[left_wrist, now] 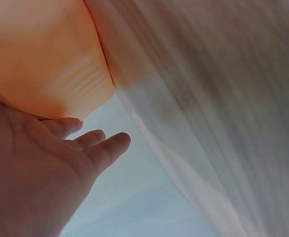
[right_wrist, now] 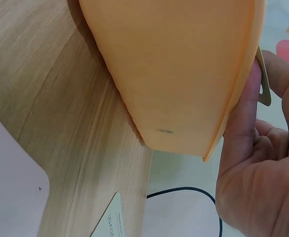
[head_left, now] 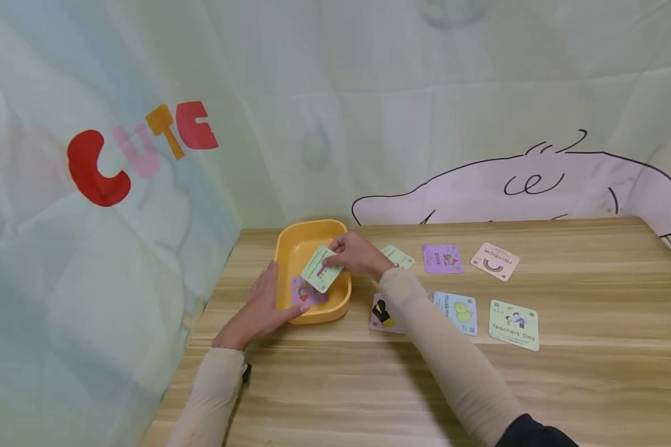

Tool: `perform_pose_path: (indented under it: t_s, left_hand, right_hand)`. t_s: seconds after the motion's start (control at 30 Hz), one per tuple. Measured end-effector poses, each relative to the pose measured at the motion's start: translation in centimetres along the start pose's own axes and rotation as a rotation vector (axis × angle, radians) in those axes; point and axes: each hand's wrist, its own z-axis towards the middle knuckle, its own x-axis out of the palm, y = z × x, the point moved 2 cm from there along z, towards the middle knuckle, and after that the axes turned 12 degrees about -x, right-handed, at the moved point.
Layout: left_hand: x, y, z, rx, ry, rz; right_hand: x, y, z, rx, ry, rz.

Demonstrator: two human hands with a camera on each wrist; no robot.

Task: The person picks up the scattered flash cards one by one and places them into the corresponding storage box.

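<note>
My right hand (head_left: 360,253) pinches a pale green picture card (head_left: 320,270) between thumb and fingers. The card is tilted over the yellow plastic bin (head_left: 343,305); in the right wrist view its edge (right_wrist: 264,81) shows just past the bin's rim. Inside the bin lies a purple card (head_left: 304,293), partly covered by the green one. My left hand (head_left: 261,304) rests against the bin's left side and near corner, thumb at the front rim. In the left wrist view its fingers (left_wrist: 110,148) stretch out along the bin's outer wall (left_wrist: 46,64).
Cards lie right of the bin on the wooden table (head_left: 593,279): a park card (head_left: 443,259), a rainbow card (head_left: 494,261), a Teachers' Day card (head_left: 513,325) and a blue card (head_left: 455,313). My right sleeve partly hides a green card (head_left: 398,256) and a purple card (head_left: 384,315). Curtains (head_left: 145,279) stand behind and left.
</note>
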Motion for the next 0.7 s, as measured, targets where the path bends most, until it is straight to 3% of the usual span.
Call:
perform_pose_path:
  t_s: [0.7]
  left_hand:
    - [0.13,0.26,0.02,-0.020,0.014,0.009]
  right_hand:
    - [-0.02,-0.37,0.06,0.007,-0.010,0.021]
